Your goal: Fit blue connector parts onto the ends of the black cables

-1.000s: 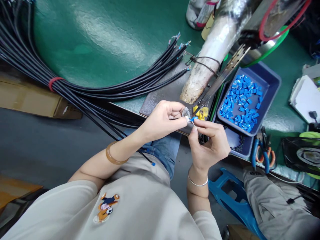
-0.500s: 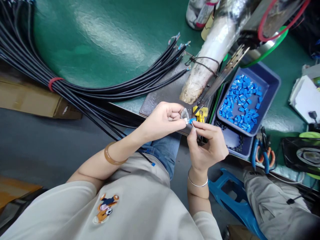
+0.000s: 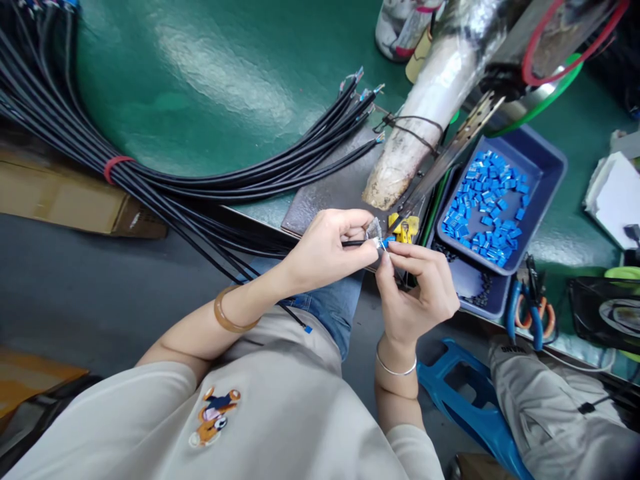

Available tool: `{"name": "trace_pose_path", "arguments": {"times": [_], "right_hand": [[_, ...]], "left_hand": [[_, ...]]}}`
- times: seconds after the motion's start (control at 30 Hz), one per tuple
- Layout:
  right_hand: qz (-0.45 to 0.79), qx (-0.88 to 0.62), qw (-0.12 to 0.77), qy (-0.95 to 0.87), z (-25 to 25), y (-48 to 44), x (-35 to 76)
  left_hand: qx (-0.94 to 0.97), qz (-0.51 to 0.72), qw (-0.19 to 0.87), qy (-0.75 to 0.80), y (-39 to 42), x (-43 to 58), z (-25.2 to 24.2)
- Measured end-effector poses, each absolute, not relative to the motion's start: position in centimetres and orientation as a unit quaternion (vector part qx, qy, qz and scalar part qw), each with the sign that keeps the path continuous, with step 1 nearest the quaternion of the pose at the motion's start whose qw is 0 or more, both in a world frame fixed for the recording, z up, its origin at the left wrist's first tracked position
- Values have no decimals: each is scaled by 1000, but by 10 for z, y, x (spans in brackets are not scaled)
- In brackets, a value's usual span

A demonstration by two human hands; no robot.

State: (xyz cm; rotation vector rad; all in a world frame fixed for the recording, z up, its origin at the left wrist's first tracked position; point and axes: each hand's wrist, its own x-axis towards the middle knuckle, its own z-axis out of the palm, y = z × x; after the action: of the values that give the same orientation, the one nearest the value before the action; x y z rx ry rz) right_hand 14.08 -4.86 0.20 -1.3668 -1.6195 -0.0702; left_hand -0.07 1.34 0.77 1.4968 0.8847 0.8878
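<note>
Many black cables (image 3: 200, 183) sweep in from the left across a green worktop (image 3: 150, 120), cinched by a red band (image 3: 114, 168) above a cardboard box (image 3: 65, 200). Their stripped ends fan out over a dark plate (image 3: 320, 200) at the worktop's edge. Near the worker's lap, a small blue plug (image 3: 308, 329) tips another cable.

At center, the worker's hands nearly meet: the left hand (image 3: 333, 247) is clamped on a single cable (image 3: 355, 243) close to its pale tip, with a blue connector (image 3: 389, 241) just to the right of that tip. A white-wrapped pipe (image 3: 400, 157) slants down above, and a yellow piece (image 3: 409, 228) lies just behind the connector. The right hand (image 3: 423, 280) pinches a thin pale strand (image 3: 384, 247) between thumb and forefinger beside the connector.

Farther right, a tray (image 3: 549, 167) holds loose blue connectors (image 3: 487, 200), stacked partly over a lower tray (image 3: 495, 305). Blue-handled pliers (image 3: 536, 323) rest beside them, near another person's gray trousers (image 3: 540, 393).
</note>
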Motion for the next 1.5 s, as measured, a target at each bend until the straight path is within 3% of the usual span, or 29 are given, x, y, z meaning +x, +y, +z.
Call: {"name": "trace_pose_path", "arguments": {"times": [0.87,1.07,1.23,1.33,1.4,1.5], "right_hand": [[-82,-551,453,-696,-1,-51,142],[-56,-552,481,-679,2,-53,144],[18,-586,564,-582,14,-62,153],[32,-581,626,-519,22,-68,160],[20,-575,644,-504,25,-72,162],[8,-588,621,-519,25,-79,160]], "left_hand": [[643,346,566,382,15,-3,9],[648,341,568,376,11,-5,10],[718,368,432,403,-12,-7,4],[834,311,328,317,-26,-11,3],[874,227,366,224,-29,-16,6],[802,178,539,187,-25,-27,11]]}}
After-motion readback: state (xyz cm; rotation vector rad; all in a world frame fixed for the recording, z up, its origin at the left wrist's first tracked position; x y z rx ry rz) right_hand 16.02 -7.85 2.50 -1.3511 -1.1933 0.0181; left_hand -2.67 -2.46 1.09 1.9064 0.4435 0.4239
